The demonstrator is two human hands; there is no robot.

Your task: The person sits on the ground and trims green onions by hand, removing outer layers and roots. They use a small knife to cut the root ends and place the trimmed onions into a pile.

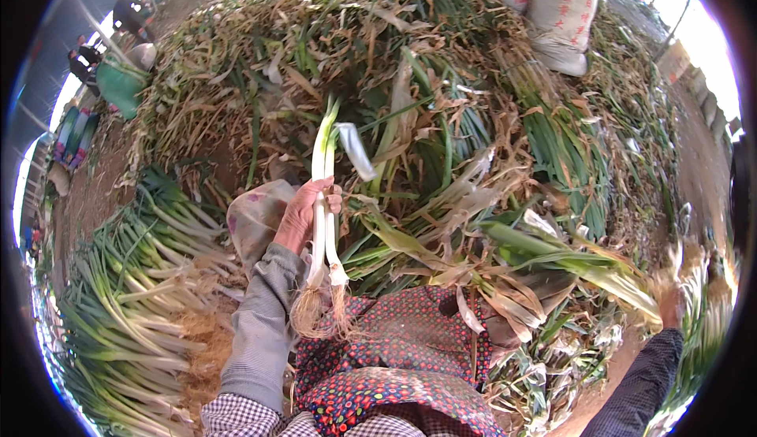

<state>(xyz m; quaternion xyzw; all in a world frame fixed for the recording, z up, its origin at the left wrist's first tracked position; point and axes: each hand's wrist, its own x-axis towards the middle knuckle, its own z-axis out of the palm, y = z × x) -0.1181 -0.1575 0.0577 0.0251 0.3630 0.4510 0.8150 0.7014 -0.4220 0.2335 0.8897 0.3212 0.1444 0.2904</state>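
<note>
My left hand [307, 212] is closed around two trimmed green onions [320, 159], held upright near the middle of my view. Their pale stalks run through my fist, and their stringy roots [322, 313] hang over my patterned apron [402, 330]. Just right of their tops is a blurred pale strip [355, 152]. At the far right edge my right hand [670, 308] is blurred and partly hidden. It lies beside untrimmed green onions [701, 313], and the end of a yellowed leaf [627, 289] meets it. Whether its fingers grip anything is unclear.
Many cleaned green onions [136, 295] lie in a row at my left, roots toward me. A heap of stripped leaves [378, 41] spreads ahead. Two white woven sacks [562, 17] bearing writing stand at the back right. People [131, 17] are at the far left.
</note>
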